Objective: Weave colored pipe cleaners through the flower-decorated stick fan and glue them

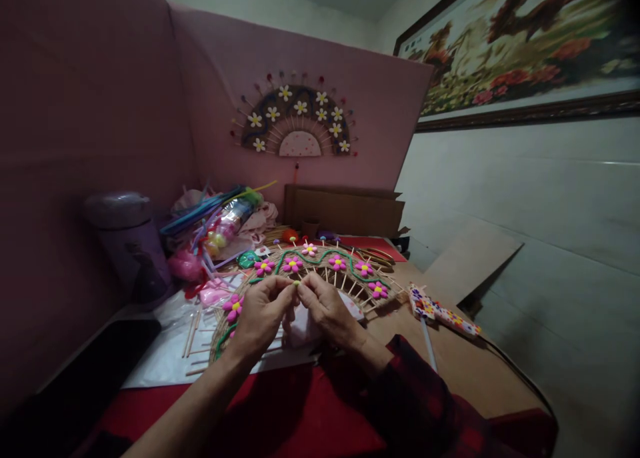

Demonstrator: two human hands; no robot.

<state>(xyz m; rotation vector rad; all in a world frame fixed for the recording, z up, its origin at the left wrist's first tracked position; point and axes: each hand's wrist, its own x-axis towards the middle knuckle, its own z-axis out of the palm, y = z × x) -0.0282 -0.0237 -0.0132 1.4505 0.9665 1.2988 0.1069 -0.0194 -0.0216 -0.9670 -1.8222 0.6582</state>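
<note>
My left hand [260,311] and my right hand [327,309] meet over a half-round craft fan [350,271] made of wooden sticks, twine, a green wavy cord and pink flowers. Both hands pinch a tiny yellow-green bead [297,283] between their fingertips, just above the fan's middle. A white half-round centre piece [300,328] of the fan shows below my hands. The fan lies on a white sheet [160,358] on the table.
A finished fan with white flowers [295,121] hangs on the pink wall. A lidded purple jug [127,241] stands at left beside a heap of pipe cleaners and bagged beads [220,221]. A glue gun [440,313] lies right of the fan. Cardboard box [345,211] behind.
</note>
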